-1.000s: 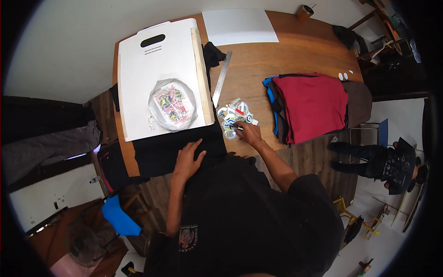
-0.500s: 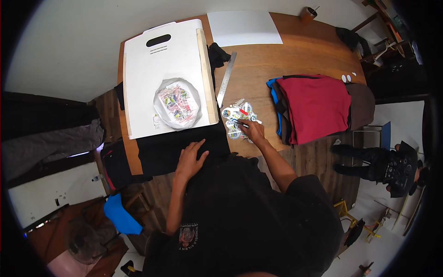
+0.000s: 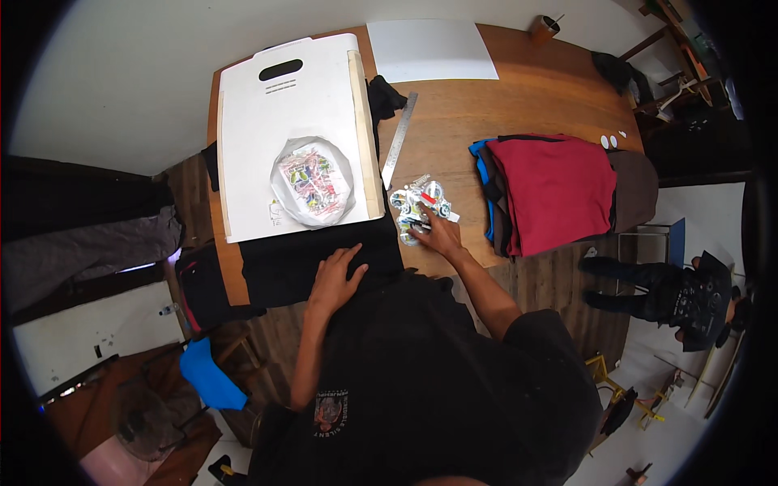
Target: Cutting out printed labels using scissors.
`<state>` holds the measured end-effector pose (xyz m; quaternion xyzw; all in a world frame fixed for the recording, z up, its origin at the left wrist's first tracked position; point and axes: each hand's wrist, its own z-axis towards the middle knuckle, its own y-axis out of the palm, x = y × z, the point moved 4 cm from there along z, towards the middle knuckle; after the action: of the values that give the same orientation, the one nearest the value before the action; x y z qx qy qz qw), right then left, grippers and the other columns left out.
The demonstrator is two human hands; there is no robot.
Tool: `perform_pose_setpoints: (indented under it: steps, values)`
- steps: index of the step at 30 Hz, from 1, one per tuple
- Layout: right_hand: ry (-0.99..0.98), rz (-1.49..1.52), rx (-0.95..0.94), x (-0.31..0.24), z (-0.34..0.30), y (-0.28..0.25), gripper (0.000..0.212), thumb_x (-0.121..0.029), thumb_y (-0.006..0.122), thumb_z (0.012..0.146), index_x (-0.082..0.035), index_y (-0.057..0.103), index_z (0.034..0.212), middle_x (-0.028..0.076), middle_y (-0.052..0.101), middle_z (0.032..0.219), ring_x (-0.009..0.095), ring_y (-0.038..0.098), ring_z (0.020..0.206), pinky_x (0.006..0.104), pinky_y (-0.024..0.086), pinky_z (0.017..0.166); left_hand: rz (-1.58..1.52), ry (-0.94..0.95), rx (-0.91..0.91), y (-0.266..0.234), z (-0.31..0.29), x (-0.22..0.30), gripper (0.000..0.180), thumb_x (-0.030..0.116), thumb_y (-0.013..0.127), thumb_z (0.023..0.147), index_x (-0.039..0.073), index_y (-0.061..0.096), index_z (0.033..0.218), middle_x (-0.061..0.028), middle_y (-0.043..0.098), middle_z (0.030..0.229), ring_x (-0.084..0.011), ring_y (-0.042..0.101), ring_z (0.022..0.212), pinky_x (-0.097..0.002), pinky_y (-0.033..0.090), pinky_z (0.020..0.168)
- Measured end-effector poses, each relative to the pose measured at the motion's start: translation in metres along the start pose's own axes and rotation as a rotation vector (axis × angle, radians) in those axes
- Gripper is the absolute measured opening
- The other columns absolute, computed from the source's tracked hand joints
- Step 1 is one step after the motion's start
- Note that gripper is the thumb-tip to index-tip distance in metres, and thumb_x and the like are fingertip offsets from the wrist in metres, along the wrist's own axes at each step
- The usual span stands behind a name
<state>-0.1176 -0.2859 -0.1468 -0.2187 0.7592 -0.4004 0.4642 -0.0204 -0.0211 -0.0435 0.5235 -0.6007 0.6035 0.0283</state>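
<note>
My left hand [image 3: 334, 279] lies with its fingers apart on a black cloth [image 3: 279, 263] along the table's near edge. To the right, my right hand [image 3: 440, 235] reaches over a small pile of colourful printed cut-outs [image 3: 412, 202]. Its thumb and forefinger are spread and touch the pile. A small dark thing shows between those fingers; I cannot make out what it is. Beyond my left hand stands a white board [image 3: 243, 154] with a handle slot. A whitish plastic bag [image 3: 348, 190] on it contains more printed cut-outs.
A metal ruler [image 3: 400, 139] lies between the board and the cut-outs. Folded garments [image 3: 555, 186], red on top, are stacked at the right. A white sheet [image 3: 433, 50] and a brown cup [image 3: 543, 31] are at the back. Another person [image 3: 681, 296] is off to the right.
My right thumb and forefinger, closer together before, have spread apart over the cut-outs, and the hand has shifted slightly. My left hand stays where it was.
</note>
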Motion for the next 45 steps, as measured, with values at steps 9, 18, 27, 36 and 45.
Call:
perform_pose_setpoints:
  steps: [9, 18, 27, 36, 45]
  values:
    - [0.045, 0.043, 0.009, -0.014, -0.004, 0.004, 0.043, -0.034, 0.068, 0.087, -0.020, 0.062, 0.127, 0.015, 0.072, 0.090, 0.034, 0.069, 0.083, 0.0434, 0.053, 0.072, 0.014, -0.010, 0.010, 0.001, 0.000, 0.003, 0.049, 0.027, 0.064, 0.091, 0.008, 0.054, 0.135, -0.0145, 0.060, 0.118, -0.0325, 0.057, 0.111, -0.0404, 0.042, 0.093]
    - [0.121, 0.026, 0.171, 0.009, 0.005, -0.001, 0.044, -0.038, 0.067, 0.085, -0.025, 0.061, 0.127, 0.013, 0.071, 0.080, 0.033, 0.070, 0.077, 0.0436, 0.054, 0.069, -0.003, -0.010, -0.001, 0.004, 0.001, 0.003, 0.048, 0.027, 0.063, 0.092, 0.008, 0.054, 0.135, -0.0144, 0.059, 0.118, -0.0327, 0.056, 0.111, -0.0405, 0.042, 0.094]
    - [-0.090, 0.034, -0.048, -0.015, 0.015, 0.025, 0.033, -0.033, 0.068, 0.085, -0.020, 0.067, 0.116, 0.015, 0.071, 0.086, 0.035, 0.068, 0.081, 0.0444, 0.053, 0.071, 0.008, 0.003, -0.014, 0.002, 0.004, 0.008, 0.048, 0.027, 0.063, 0.092, 0.008, 0.054, 0.135, -0.0145, 0.059, 0.117, -0.0329, 0.056, 0.110, -0.0407, 0.041, 0.093]
    - [-0.064, 0.066, -0.212, 0.002, 0.042, 0.044, 0.032, -0.036, 0.069, 0.085, -0.020, 0.060, 0.111, 0.013, 0.071, 0.089, 0.036, 0.067, 0.086, 0.0454, 0.051, 0.071, 0.018, -0.021, -0.001, 0.003, 0.000, 0.000, 0.048, 0.027, 0.063, 0.092, 0.008, 0.053, 0.135, -0.0145, 0.059, 0.118, -0.0327, 0.056, 0.111, -0.0404, 0.041, 0.094]
    - [-0.048, 0.251, -0.256, 0.020, 0.057, 0.050, 0.018, -0.028, 0.069, 0.086, -0.015, 0.066, 0.098, 0.010, 0.071, 0.092, 0.030, 0.067, 0.087, 0.0392, 0.051, 0.075, 0.019, -0.009, 0.017, 0.006, 0.002, 0.006, 0.048, 0.027, 0.063, 0.092, 0.008, 0.053, 0.135, -0.0142, 0.060, 0.119, -0.0324, 0.056, 0.111, -0.0399, 0.041, 0.095]
